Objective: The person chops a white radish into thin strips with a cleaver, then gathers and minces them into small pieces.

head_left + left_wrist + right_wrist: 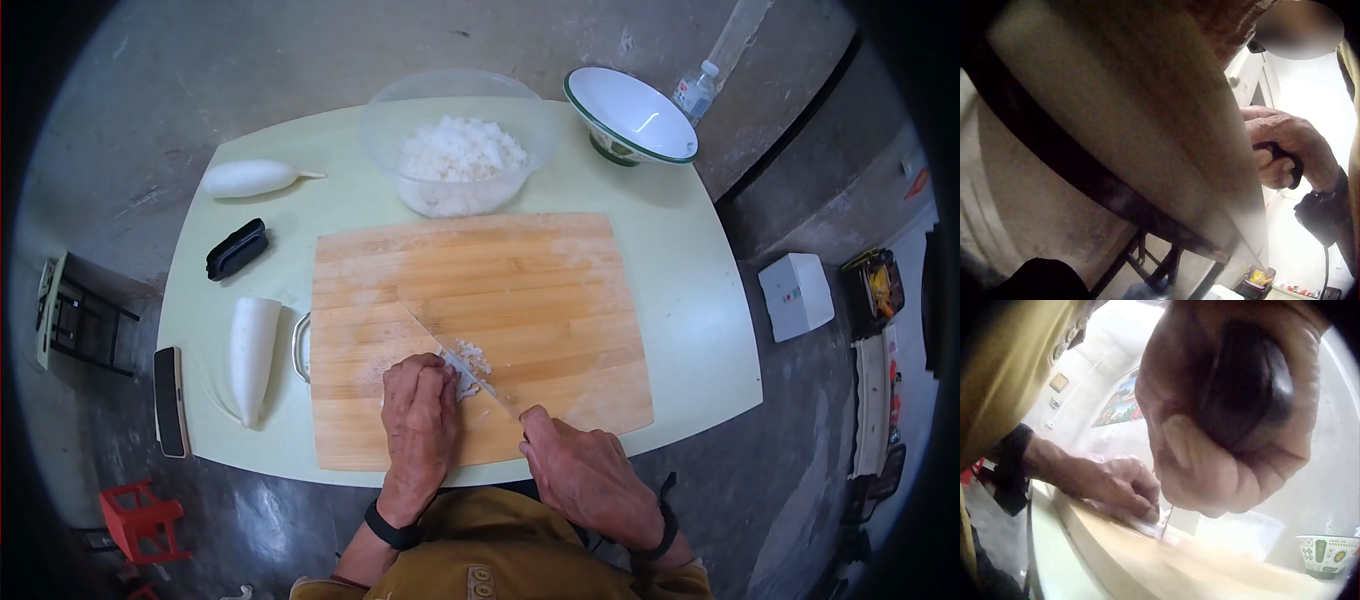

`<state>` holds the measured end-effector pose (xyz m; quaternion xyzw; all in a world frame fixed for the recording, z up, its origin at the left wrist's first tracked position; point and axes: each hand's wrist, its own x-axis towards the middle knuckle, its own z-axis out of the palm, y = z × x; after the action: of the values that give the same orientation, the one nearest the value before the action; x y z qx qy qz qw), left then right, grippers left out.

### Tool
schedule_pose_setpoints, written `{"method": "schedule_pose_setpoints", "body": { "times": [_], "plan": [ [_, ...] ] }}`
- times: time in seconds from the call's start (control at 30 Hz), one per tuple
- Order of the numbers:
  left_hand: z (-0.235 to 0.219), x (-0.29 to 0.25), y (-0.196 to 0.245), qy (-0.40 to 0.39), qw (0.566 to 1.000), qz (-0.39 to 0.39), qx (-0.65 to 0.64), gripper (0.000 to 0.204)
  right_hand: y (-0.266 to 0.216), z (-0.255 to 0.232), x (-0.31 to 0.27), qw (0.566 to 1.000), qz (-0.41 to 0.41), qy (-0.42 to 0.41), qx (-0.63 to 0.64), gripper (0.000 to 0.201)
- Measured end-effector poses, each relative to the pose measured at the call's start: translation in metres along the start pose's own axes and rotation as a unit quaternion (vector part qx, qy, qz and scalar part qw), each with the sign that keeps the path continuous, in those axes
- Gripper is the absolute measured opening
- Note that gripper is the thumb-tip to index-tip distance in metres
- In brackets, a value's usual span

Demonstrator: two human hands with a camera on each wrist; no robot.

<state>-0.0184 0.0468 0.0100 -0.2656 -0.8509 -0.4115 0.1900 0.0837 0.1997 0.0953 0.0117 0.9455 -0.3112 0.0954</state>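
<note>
On the wooden cutting board [540, 270], my left hand [418, 415] holds down a white piece [1142, 526] with curled fingers, close beside the knife blade [487, 388]. Fine white bits [470, 352] lie around the blade, which slants across the board. My right hand [592, 478] grips the dark handle [1250, 390]; in the right wrist view the blade's edge meets the board by the left fingertips. The left wrist view shows the right hand [1300, 140] curled round the handle, with the work itself out of sight. Fingers partly hide the white piece.
Beyond the board stands a clear bowl [455, 198] of chopped white pieces, with a green-rimmed bowl [625, 110] and a bottle [696, 90] to its right. Along the left lie two white radishes [250, 178], a black case [237, 249] and a phone [170, 402].
</note>
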Motion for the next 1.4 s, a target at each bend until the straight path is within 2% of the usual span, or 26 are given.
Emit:
{"method": "schedule_pose_setpoints", "body": {
  "times": [0.23,0.43,0.63,0.9,1.03,1.13,1.23,1.3,1.4],
  "plan": [
    [0.0,0.001,0.001,-0.006,1.0,-0.003,-0.008,0.015,0.002,0.005,0.022,0.999,-0.003,-0.022,0.026,0.016],
    [0.001,-0.001,-0.002,0.011,1.0,0.004,-0.019,0.017,0.005,0.01,0.022,0.997,-0.039,0.058,0.04,0.018],
    [0.0,0.0,-0.001,0.004,1.0,-0.01,-0.022,0.019,-0.004,-0.001,0.007,0.999,-0.019,0.04,0.024,0.014],
    [-0.002,0.001,0.003,-0.011,1.0,-0.012,-0.006,0.019,-0.01,0.007,0.001,1.0,0.02,-0.011,-0.019,0.02],
    [-0.002,0.001,0.002,-0.011,1.0,-0.007,-0.023,0.019,-0.01,0.004,0.012,0.999,-0.003,-0.02,-0.028,0.023],
    [-0.001,0.0,0.001,-0.013,1.0,0.005,-0.021,0.019,-0.002,0.016,0.026,0.999,-0.031,0.009,-0.007,0.026],
    [-0.003,-0.001,0.002,-0.006,1.0,-0.002,-0.019,0.019,-0.001,0.02,0.029,0.998,-0.044,0.053,0.002,0.017],
    [0.001,-0.003,0.002,0.026,0.999,-0.027,-0.039,0.019,0.001,0.013,0.025,0.996,-0.038,0.073,0.041,0.018],
    [0.002,-0.003,-0.001,0.032,0.998,-0.035,-0.04,0.02,-0.002,0.005,0.014,0.998,-0.028,0.05,0.034,0.019]
  ]
}}
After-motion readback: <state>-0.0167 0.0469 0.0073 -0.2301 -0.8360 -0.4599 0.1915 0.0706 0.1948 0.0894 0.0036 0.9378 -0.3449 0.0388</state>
